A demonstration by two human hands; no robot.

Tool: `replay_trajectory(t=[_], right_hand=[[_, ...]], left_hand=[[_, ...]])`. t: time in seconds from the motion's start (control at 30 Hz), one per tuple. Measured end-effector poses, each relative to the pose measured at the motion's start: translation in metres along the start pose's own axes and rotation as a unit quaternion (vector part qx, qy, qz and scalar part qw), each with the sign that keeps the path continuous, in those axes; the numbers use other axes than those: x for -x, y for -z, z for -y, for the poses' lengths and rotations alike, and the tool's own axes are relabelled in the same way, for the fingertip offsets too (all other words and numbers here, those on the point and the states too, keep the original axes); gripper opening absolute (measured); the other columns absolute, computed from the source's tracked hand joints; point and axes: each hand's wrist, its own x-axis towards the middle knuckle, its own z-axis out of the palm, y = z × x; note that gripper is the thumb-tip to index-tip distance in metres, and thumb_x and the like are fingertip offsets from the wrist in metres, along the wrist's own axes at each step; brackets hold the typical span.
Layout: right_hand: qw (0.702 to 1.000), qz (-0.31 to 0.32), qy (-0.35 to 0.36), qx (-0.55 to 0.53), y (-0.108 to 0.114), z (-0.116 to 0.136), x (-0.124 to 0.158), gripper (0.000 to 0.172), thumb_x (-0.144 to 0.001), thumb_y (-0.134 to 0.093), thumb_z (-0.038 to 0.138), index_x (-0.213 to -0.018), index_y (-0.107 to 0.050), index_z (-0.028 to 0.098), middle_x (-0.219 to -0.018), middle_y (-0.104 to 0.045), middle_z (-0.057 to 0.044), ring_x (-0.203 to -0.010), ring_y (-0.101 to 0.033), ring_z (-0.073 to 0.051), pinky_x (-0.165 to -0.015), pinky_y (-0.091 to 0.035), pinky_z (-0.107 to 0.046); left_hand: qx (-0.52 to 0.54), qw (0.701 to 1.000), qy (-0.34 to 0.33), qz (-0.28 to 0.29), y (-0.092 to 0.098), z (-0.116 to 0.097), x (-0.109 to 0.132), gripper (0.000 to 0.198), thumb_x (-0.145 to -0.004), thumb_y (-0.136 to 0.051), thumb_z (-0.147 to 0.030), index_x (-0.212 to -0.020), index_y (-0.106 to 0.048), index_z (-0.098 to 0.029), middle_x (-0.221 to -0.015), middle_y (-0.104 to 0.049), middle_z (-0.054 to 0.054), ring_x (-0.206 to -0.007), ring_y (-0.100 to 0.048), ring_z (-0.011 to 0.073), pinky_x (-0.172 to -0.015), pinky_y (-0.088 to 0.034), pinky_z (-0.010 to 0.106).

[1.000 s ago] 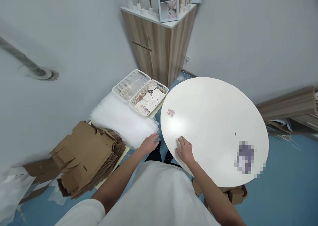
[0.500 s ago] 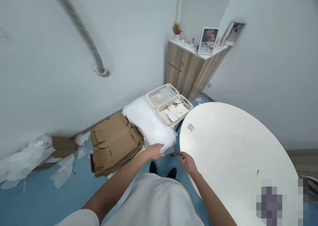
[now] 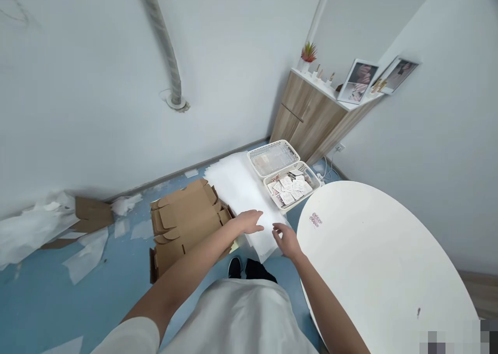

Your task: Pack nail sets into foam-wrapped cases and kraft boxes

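Note:
My left hand [image 3: 249, 222] is open over the stack of white foam sheets [image 3: 233, 177], fingers stretched out to the right. I cannot tell whether it touches the sheets. Facing it, my right hand [image 3: 287, 240] hangs near the stack's right edge, fingers bent and a little apart, with nothing seen in them. A pile of flat brown cardboard boxes [image 3: 187, 214] lies left of the sheets, partly behind my left forearm. Beyond the sheets are two white plastic baskets; the nearer basket [image 3: 278, 202] holds several white cards, the farther basket [image 3: 254, 168] some clear packets.
A round white table [image 3: 373, 260] with a small printed sticker [image 3: 315, 219] stands at my right. A wooden cabinet [image 3: 311, 110] bears picture frames and a small plant [image 3: 308, 52]. White scraps [image 3: 42, 224] and torn cardboard [image 3: 93, 216] lie on the blue floor by the wall.
The view has swung, so the table and cabinet sit farther right and lower. My right hand has come from beside the table's edge to the foam sheets. The left hand stays over them.

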Motion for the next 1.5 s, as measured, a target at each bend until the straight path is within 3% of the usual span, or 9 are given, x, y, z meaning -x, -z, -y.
replay_trajectory(t=[0.2, 0.37, 0.53, 0.7, 0.83, 0.93, 1.13, 1.33, 1.5], right_hand=[[0.998, -0.046, 0.007, 0.034, 0.023, -0.011, -0.095, 0.037, -0.082, -0.04, 0.032, -0.111, -0.055, 0.015, -0.108, -0.063, -0.01, -0.099, -0.057, -0.022, -0.085, -0.044, -0.035], [0.995, -0.054, 0.02, 0.085, 0.022, -0.012, -0.187, 0.039, -0.082, -0.041, 0.03, -0.117, -0.051, 0.015, -0.115, -0.058, -0.012, -0.107, -0.05, -0.027, -0.091, -0.033, -0.04], [0.991, 0.007, 0.04, 0.125, 0.004, -0.009, -0.255, 0.039, -0.084, -0.04, 0.028, -0.12, -0.047, 0.014, -0.104, -0.063, -0.013, -0.1, -0.054, -0.026, -0.097, -0.02, -0.044], [0.974, 0.106, -0.027, 0.2, -0.019, -0.01, -0.281, 0.033, -0.084, -0.041, 0.038, -0.098, -0.057, 0.013, -0.077, -0.067, -0.012, -0.086, -0.058, -0.027, -0.098, -0.005, -0.053], [0.967, 0.137, -0.072, 0.2, -0.023, -0.009, -0.286, 0.032, -0.086, -0.038, 0.039, -0.088, -0.06, 0.016, -0.073, -0.067, -0.009, -0.079, -0.061, -0.024, -0.099, 0.001, -0.054], [0.968, 0.143, -0.084, 0.186, -0.018, -0.008, -0.287, 0.029, -0.085, -0.042, 0.038, -0.093, -0.059, 0.017, -0.075, -0.068, -0.008, -0.078, -0.063, -0.022, -0.099, -0.002, -0.053], [0.994, 0.045, -0.062, 0.078, 0.008, -0.001, -0.264, 0.032, -0.088, -0.036, 0.034, -0.113, -0.052, 0.02, -0.085, -0.069, -0.006, -0.088, -0.061, -0.022, -0.1, -0.012, -0.05], [0.997, -0.04, -0.009, -0.069, 0.054, 0.014, -0.194, 0.039, -0.089, -0.032, 0.038, -0.117, -0.052, 0.02, -0.096, -0.067, -0.005, -0.086, -0.06, -0.018, -0.083, -0.039, -0.031], [0.98, -0.086, -0.035, -0.176, 0.066, 0.017, -0.109, 0.042, -0.088, -0.035, 0.041, -0.119, -0.052, 0.018, -0.089, -0.067, -0.003, -0.073, -0.06, -0.014, -0.074, -0.044, -0.027]], left_hand=[[0.01, 0.997, 0.002, -0.072, 0.03, 0.027, -0.03, 0.048, -0.08, -0.047, -0.039, -0.122, -0.047, -0.016, -0.123, -0.054, 0.011, -0.112, -0.051, 0.025, -0.091, -0.04, 0.035], [-0.017, 0.992, 0.026, -0.119, 0.06, 0.054, -0.079, 0.04, -0.083, -0.043, -0.037, -0.116, -0.052, -0.017, -0.115, -0.059, 0.009, -0.105, -0.054, 0.0229, -0.089, -0.042, 0.035], [-0.07, 0.984, 0.057, -0.154, 0.083, 0.078, -0.14, 0.04, -0.081, -0.042, -0.027, -0.119, -0.048, -0.017, -0.118, -0.056, 0.008, -0.11, -0.05, 0.0239, -0.093, -0.038, 0.038], [-0.093, 0.98, 0.126, -0.119, 0.077, 0.096, -0.186, 0.052, -0.074, -0.041, -0.015, -0.125, -0.042, -0.015, -0.123, -0.053, 0.011, -0.118, -0.042, 0.0274, -0.095, -0.032, 0.044], [-0.081, 0.979, 0.157, -0.098, 0.065, 0.099, -0.2, 0.053, -0.071, -0.042, -0.014, -0.124, -0.043, -0.019, -0.124, -0.052, 0.011, -0.126, -0.032, 0.0311, -0.098, -0.022, 0.054], [-0.071, 0.977, 0.173, -0.101, 0.066, 0.096, -0.198, 0.051, -0.07, -0.043, -0.014, -0.12, -0.046, -0.02, -0.123, -0.052, 0.011, -0.124, -0.034, 0.0307, -0.097, -0.023, 0.055], [0.017, 0.97, 0.131, -0.206, 0.088, 0.079, -0.175, 0.053, -0.07, -0.046, -0.013, -0.122, -0.043, -0.021, -0.12, -0.055, 0.007, -0.115, -0.046, 0.0233, -0.097, -0.032, 0.043], [0.211, 0.938, 0.044, -0.272, 0.088, 0.051, -0.129, 0.044, -0.075, -0.054, -0.025, -0.118, -0.049, -0.017, -0.11, -0.059, 0.008, -0.1, -0.055, 0.0193, -0.084, -0.045, 0.034], [0.411, 0.892, -0.007, -0.186, 0.052, 0.02, -0.083, 0.036, -0.073, -0.06, -0.031, -0.103, -0.058, -0.012, -0.085, -0.063, 0.006, -0.075, -0.059, 0.0126, -0.075, -0.047, 0.029]])
